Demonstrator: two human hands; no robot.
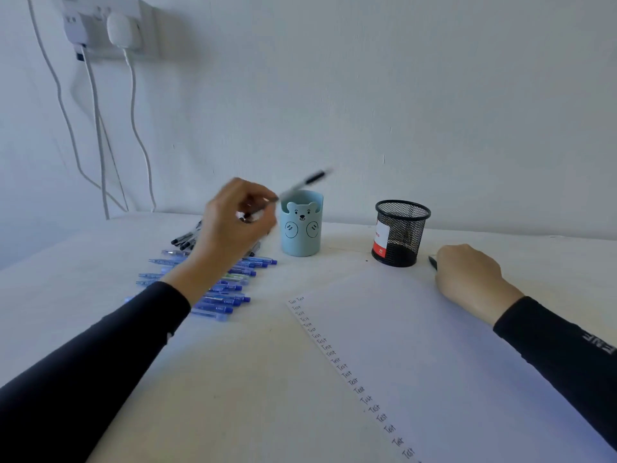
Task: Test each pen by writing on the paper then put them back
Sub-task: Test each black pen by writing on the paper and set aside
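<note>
A black pen (pixel 302 184) is pinched between the curled fingers and thumb of the left hand (pixel 235 218), which is raised above the table (pixel 233 379) just left of the blue bear cup (pixel 301 228). The pen is tilted, its far end pointing up and to the right over the cup's rim, and it is smeared by motion blur, so its tip cannot be made out.

The right hand (pixel 467 275) is rested at the far right edge of the paper (pixel 450 345), its fingers curled inward. A second black pen (pixel 432 263) is held in it; only a short dark end is seen poking out on the hand's left side, near the black mesh cup (pixel 400 233).

The paper is laid at an angle on the near right part of the table, and a column of handwritten words (pixel 334 359) reading "Test" is written along its left edge.

A row of blue pens (pixel 230 295) is laid out on the table beneath the left forearm, and a cluster of black pens (pixel 185 238) is seen just beyond it. Both forearms are covered by black sleeves (pixel 100 355).

On the far wall at the upper left, a socket (pixel 100 25) is fitted with plugs, and white cables (pixel 96 128) are hung down from it.
</note>
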